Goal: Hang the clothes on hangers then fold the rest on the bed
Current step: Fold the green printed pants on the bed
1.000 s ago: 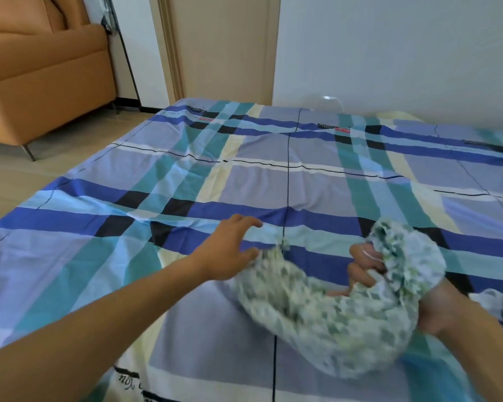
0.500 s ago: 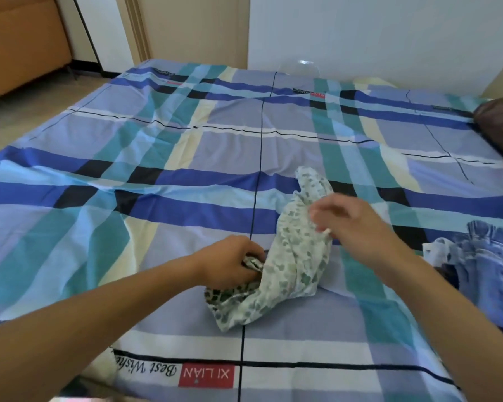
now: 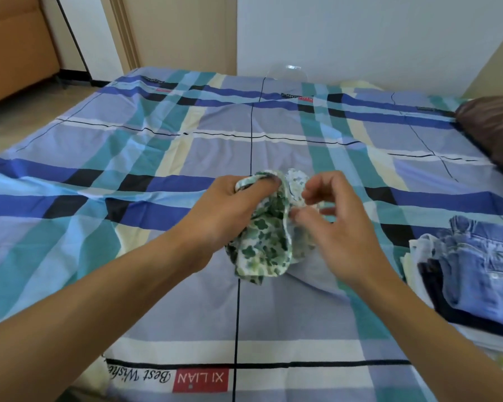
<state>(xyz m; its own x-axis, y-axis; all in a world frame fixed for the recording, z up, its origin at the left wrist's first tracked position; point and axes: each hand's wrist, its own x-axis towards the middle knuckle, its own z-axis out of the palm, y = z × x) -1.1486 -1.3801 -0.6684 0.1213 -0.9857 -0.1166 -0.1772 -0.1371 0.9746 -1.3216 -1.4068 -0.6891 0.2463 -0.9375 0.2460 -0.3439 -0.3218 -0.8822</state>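
The left hand (image 3: pixel 230 210) has re-gripped the small green-leaf-print cotton garment (image 3: pixel 266 242) by its edge, right hand (image 3: pixel 331 224) now loose-fingered beside it, so folding can begin

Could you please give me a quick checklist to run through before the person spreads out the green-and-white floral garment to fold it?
1. Left hand grips the green-and-white floral cloth garment: ok.
2. Right hand has a firm hold: cannot tell; its fingers are loosely curled at the cloth's edge.
3. Garment flat: not ok, bunched.
4. Bare blue plaid bedsheet around it: ok.
5. Stack with folded blue denim jeans lies apart: ok.
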